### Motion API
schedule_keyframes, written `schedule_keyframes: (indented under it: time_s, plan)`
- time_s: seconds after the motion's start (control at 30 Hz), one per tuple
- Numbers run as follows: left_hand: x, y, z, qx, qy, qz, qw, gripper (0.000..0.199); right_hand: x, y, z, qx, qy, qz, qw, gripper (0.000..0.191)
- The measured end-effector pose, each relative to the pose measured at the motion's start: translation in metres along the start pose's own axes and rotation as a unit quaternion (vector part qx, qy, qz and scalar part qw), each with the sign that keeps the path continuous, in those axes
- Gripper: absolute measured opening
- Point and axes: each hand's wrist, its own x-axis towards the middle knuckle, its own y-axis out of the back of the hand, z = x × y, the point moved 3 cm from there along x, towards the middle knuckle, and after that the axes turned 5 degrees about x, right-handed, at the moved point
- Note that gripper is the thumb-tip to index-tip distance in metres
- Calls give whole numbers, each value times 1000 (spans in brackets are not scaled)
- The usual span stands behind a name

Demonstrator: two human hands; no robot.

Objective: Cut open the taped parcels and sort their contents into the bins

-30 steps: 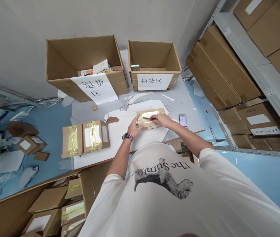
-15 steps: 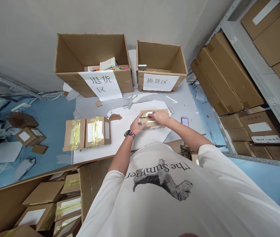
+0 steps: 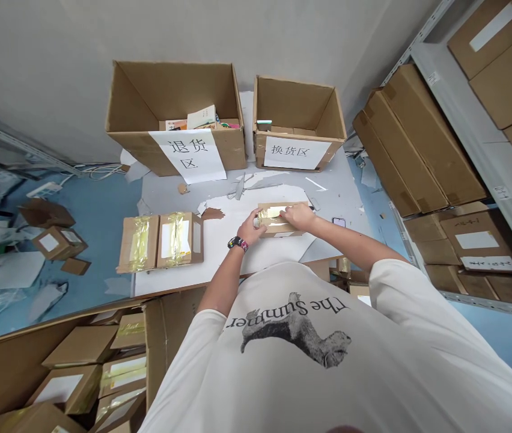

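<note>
A small taped cardboard box [image 3: 278,228] lies on the white sheet in front of me. My left hand [image 3: 251,227] grips the left end of this box, thumb on the near side. Closed over the box's right part is my right hand [image 3: 298,216], its fingertips at the tape on top. A dark thing sticks out just beyond that hand; most of it is hidden, and I cannot make out what it is. Two taped boxes, one [image 3: 139,243] beside the other [image 3: 179,239], stand at the table's left.
Two large open cartons, the left [image 3: 233,147] holding books and the right [image 3: 260,141], stand at the back. A phone [image 3: 339,222] lies on the right. Paper scraps [image 3: 240,186] litter the table. Shelving [image 3: 445,72] rises on the right; a big carton [image 3: 157,325] of boxes is lower left.
My right hand has moved a little to the right along the box. The red and black thing seen at its fingertips before no longer shows there. The view has shifted slightly.
</note>
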Motion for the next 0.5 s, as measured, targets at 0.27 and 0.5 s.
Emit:
schedule_keyframes:
  time_s: [0.27,0.5]
  plan:
    - [-7,2,6,67,18,-17,997,88,-11,-22,29,49,-18,23,998,41]
    - [-5,2,2,96,30,-17,995,90,-69,-50,111,83,-105,10,991,39]
